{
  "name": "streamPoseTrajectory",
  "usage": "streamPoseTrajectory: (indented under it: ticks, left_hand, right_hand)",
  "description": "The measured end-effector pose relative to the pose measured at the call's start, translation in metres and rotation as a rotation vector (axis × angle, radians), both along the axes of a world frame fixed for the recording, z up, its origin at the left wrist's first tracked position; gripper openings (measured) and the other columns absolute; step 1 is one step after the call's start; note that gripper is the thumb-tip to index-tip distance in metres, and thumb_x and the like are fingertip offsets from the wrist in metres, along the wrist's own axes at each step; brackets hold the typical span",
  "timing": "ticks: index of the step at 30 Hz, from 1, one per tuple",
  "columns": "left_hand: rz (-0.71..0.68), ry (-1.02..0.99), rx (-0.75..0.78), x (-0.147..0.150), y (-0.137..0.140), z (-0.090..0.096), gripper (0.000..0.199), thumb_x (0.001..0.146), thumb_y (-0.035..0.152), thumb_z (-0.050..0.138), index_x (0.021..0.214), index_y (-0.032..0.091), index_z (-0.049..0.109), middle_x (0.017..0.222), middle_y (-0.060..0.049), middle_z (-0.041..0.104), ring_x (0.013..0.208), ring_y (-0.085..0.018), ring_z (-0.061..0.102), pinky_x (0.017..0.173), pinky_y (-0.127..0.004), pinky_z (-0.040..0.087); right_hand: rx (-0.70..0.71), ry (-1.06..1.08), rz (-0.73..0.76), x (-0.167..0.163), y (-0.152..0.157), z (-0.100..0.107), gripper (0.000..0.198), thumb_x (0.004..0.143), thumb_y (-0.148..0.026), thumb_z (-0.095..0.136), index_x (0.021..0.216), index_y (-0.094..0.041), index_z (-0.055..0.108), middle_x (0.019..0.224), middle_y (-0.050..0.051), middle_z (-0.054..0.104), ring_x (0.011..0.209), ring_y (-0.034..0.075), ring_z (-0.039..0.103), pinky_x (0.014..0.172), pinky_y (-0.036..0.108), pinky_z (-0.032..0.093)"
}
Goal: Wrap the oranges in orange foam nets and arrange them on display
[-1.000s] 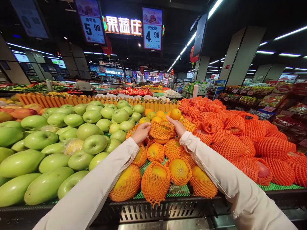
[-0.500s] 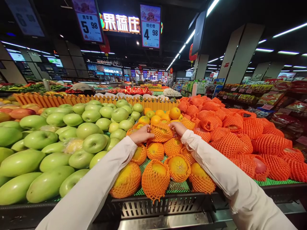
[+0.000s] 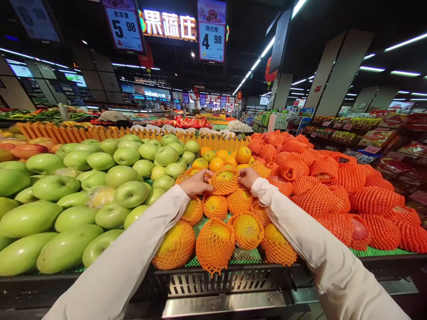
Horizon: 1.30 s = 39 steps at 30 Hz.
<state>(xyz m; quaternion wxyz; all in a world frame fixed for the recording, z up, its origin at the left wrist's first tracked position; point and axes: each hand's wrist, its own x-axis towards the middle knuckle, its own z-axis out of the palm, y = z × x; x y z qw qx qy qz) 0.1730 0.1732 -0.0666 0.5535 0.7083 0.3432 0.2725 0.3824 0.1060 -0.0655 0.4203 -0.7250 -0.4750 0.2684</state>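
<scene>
An orange (image 3: 227,176) in an orange foam net sits on top of the netted oranges, its bare end showing through the opening. My left hand (image 3: 197,182) is at its left side, thumb and fingers closed on the net. On the opposite side, my right hand (image 3: 248,177) has its bent fingers closed on the net's right edge; some fingertips are hidden. Below lie more netted oranges, among them one (image 3: 215,207) just under the held one and another (image 3: 247,229) nearer the front. Behind it are bare oranges (image 3: 243,155).
Green apples (image 3: 131,194) are heaped to the left and fruit in red foam nets (image 3: 313,200) to the right. A black slotted rail (image 3: 220,283) edges the front of the display. An orange picket fence (image 3: 220,143) runs along its back. Price screens (image 3: 211,33) hang overhead.
The orange between my hands has turned within its net, so its yellowish-green end now faces up and towards me. My hands stay at its two sides. The view has shifted slightly.
</scene>
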Motion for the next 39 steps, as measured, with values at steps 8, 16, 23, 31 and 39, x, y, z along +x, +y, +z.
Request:
streamPoseTrajectory:
  ticks: [8,16,23,31,39]
  left_hand:
    - [-0.017,-0.014,0.029,0.001,0.006,-0.008,0.059,0.047,0.014,0.074,0.101,0.018,0.051,0.084,0.004,0.055,0.07,-0.012,0.056,0.062,-0.024,0.046]
    - [-0.009,-0.038,0.027,0.002,0.001,-0.004,0.054,0.047,0.008,0.07,0.097,0.019,0.051,0.078,0.005,0.053,0.065,-0.011,0.052,0.058,-0.024,0.042]
    - [0.05,-0.014,0.129,0.003,0.005,-0.004,0.05,0.049,0.01,0.071,0.096,0.016,0.057,0.086,0.0,0.057,0.076,-0.015,0.054,0.067,-0.027,0.044]
    - [0.036,-0.326,0.046,0.004,-0.003,0.007,0.069,0.053,0.014,0.08,0.117,0.014,0.055,0.109,-0.007,0.059,0.085,-0.015,0.058,0.069,-0.025,0.047]
    - [-0.214,-0.743,-0.052,-0.003,-0.021,0.02,0.062,0.064,0.02,0.085,0.122,0.019,0.062,0.14,-0.011,0.058,0.126,-0.023,0.056,0.083,-0.022,0.051]
  right_hand:
    - [0.529,-0.53,0.096,-0.012,-0.018,0.014,0.038,0.095,-0.027,0.042,0.115,-0.01,0.07,0.119,0.008,0.052,0.104,0.002,0.045,0.106,0.017,0.039]
    - [0.448,-0.928,0.46,-0.018,-0.024,0.01,0.055,0.086,-0.048,0.055,0.131,-0.017,0.063,0.129,0.009,0.046,0.118,0.012,0.041,0.112,0.033,0.038]
    - [0.146,-0.847,0.429,-0.017,-0.015,0.01,0.094,0.075,-0.052,0.073,0.158,-0.026,0.038,0.142,0.009,0.034,0.131,0.015,0.04,0.125,0.038,0.035]
    - [0.28,-0.411,0.15,-0.015,-0.007,0.007,0.093,0.051,-0.048,0.08,0.132,-0.01,0.056,0.125,0.008,0.049,0.111,0.006,0.047,0.111,0.022,0.044]
    - [0.357,0.543,0.221,-0.027,-0.01,0.007,0.109,0.045,-0.068,0.071,0.136,-0.015,0.043,0.128,0.005,0.05,0.103,0.006,0.055,0.077,0.013,0.051]
